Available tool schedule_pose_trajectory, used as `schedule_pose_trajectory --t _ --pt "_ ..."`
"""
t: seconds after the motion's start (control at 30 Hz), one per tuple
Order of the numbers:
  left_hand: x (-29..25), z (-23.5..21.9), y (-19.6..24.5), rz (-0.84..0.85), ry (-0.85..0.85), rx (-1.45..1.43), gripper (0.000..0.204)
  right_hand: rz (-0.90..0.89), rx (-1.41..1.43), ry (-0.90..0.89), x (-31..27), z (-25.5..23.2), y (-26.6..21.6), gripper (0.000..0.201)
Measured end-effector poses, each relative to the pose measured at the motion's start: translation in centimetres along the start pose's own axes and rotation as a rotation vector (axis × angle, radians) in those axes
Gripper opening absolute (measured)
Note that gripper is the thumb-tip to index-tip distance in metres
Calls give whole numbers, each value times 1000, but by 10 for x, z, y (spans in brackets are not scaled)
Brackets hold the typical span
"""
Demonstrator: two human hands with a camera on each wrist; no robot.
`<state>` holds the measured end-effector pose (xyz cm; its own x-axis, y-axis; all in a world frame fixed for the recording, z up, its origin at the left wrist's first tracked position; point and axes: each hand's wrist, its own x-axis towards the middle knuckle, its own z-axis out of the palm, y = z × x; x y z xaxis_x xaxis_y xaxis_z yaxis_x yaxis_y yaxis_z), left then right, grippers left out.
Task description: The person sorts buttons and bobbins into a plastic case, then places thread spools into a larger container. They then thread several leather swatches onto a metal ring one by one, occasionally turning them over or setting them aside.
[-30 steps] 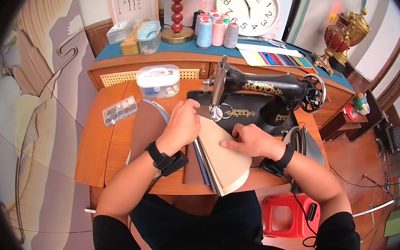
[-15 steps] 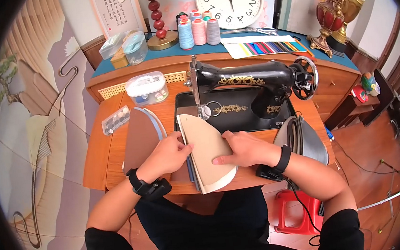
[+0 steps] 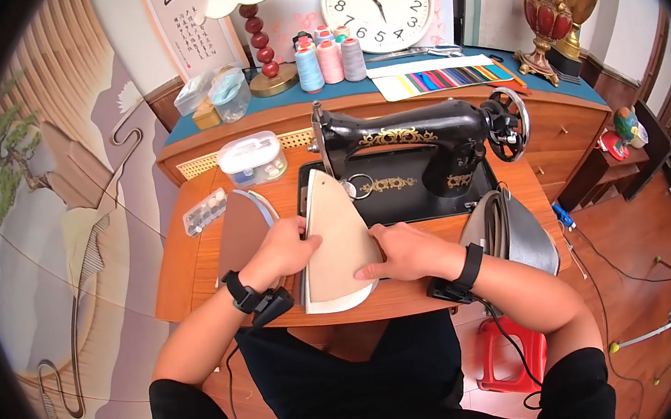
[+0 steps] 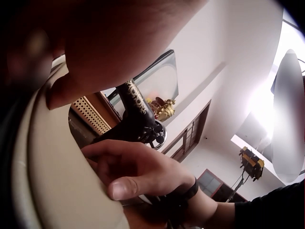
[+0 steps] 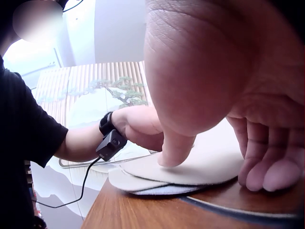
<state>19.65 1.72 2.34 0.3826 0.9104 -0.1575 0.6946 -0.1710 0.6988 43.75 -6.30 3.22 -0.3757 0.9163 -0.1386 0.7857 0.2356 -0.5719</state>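
Observation:
Semicircle-ended beige panels (image 3: 339, 245), tapering to a point with a small hole, lie stacked on the table in front of the black sewing machine (image 3: 396, 128). My left hand (image 3: 284, 247) holds their left edge, thumb on the top face. At the right edge, my right hand (image 3: 415, 252) grips the stack; in the right wrist view its thumb (image 5: 176, 148) presses the top panel while the fingers curl beside the rim. A pale layer shows under the beige one along the curved bottom. Brown panels (image 3: 240, 227) with blue-grey layers lie just left of my left hand.
Dark and silver-grey panels (image 3: 517, 233) lie at the table's right. A lidded clear box (image 3: 251, 161) and a small compartment case (image 3: 205, 213) stand at the left. Thread spools (image 3: 331, 62), a lamp (image 3: 261, 44) and a clock (image 3: 378, 6) line the raised back shelf.
The beige stack has swung from a slant to nearly upright, and its fanned lower layers now sit mostly beneath the top one. My left hand has come down from the tip to the left edge.

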Motion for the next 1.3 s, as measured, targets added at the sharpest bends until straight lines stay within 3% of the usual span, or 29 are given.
schedule_pose_trajectory --t 0.03,0.17,0.27,0.33,0.43,0.57,0.67,0.77,1.0,1.07,1.17,1.3 --pt "1 0 -3 18 18 201 34 5 -12 -6 1 2 0 79" --pt "-1 0 0 -3 0 199 41 7 -24 -32 0 0 -2 74" --pt "3 -1 -9 -27 16 90 47 1 -56 -50 -1 -3 -5 70" --pt "6 -3 -9 -137 -55 -88 53 -13 -50 -40 0 0 0 71" --pt "0 -7 5 -177 -51 -151 43 -24 -44 -36 0 0 0 72" --pt "-1 -11 9 -200 -55 -135 44 -41 -43 -31 3 4 4 73" --pt "3 -15 -2 -157 62 -107 47 -158 -21 16 0 4 4 75" --pt "7 -28 -5 -179 121 -162 51 -89 -62 -40 -7 -5 -9 68" --pt "14 -33 -21 -122 165 143 55 15 -116 -179 -18 -14 -20 73" --pt "14 -34 -23 -102 158 174 56 -100 -122 -4 -32 -16 -17 68" --pt "8 -39 -18 -83 161 153 58 -137 -91 98 -63 -35 -12 61" --pt "3 -41 -24 -72 171 152 53 -3 -32 253 -117 -77 9 45"
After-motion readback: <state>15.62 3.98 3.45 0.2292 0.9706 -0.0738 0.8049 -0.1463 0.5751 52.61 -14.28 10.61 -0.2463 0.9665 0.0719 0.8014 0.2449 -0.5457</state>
